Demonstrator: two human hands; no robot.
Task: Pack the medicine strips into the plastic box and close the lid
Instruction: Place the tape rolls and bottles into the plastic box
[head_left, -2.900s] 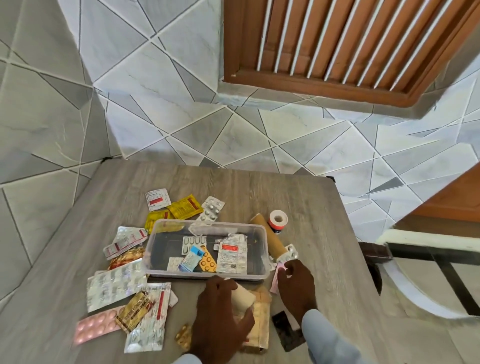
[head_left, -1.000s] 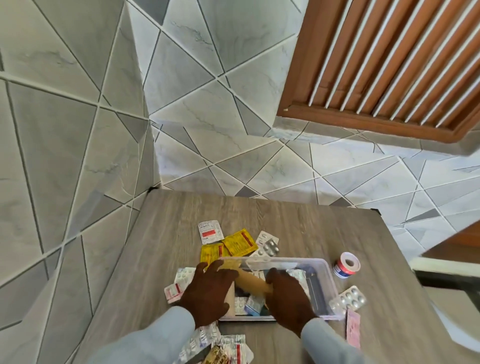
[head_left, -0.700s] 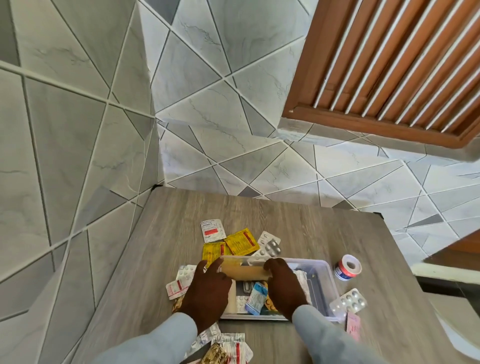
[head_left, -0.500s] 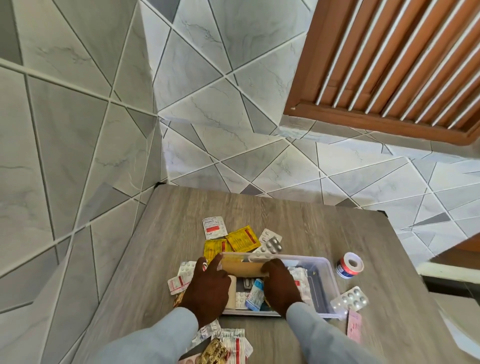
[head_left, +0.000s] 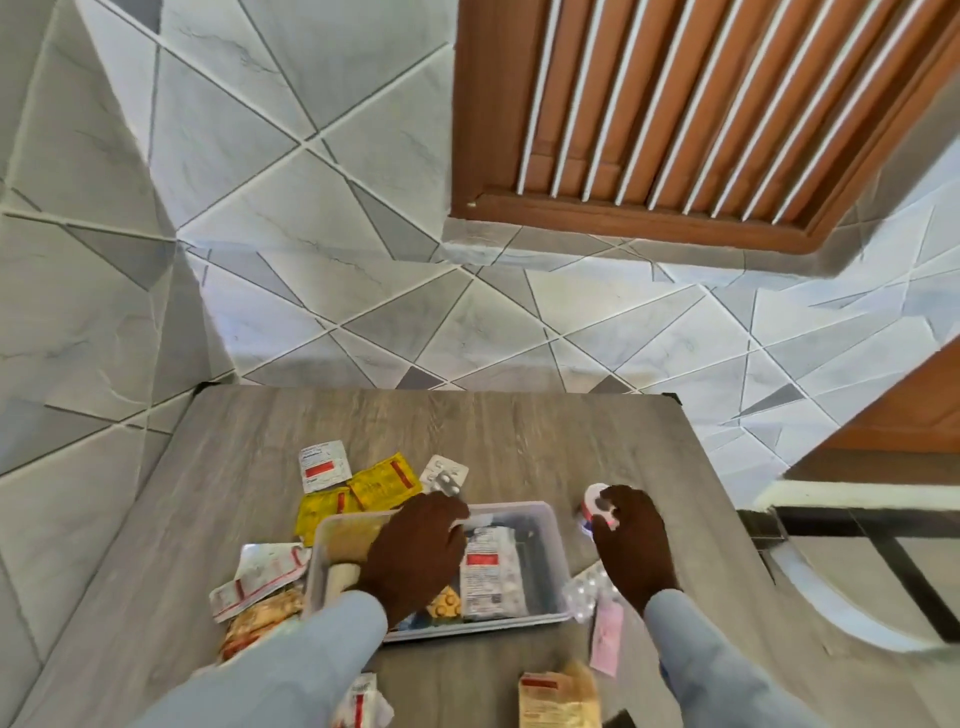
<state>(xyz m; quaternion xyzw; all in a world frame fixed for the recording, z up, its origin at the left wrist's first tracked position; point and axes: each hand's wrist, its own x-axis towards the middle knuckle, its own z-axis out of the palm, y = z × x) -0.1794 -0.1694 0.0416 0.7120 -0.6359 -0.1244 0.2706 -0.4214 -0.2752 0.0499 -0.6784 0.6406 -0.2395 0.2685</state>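
**Q:** What is shown from the head camera, and which step is in hand?

**A:** A grey wooden table (head_left: 519, 431) against a tiled wall is seen from above. A clear plastic box (head_left: 546, 519) is set near the front edge, uncovered. Several medicine strips (head_left: 488, 571) and a tan roll (head_left: 349, 532) are laid inside. Packing is judged part done. Yellow sachets (head_left: 382, 480) are left beyond the box, more strips (head_left: 265, 566) lie to its left, and a blister strip (head_left: 587, 595) lies just beside its right wall. No lid is seen.

**Q:** How are the hands placed?

**A:** The left hand (head_left: 415, 551) is laid palm down over the box, fingers bent toward the far rim. Whether anything is gripped beneath cannot be told. The right hand (head_left: 631, 543) is set to the right of the box, and a tape roll (head_left: 595, 501) is grasped in its curled fingers.

**Q:** What is called for next?

**A:** Probably the tape roll is to be carried over the right wall and released inside. The loose strips are then to be gathered in.
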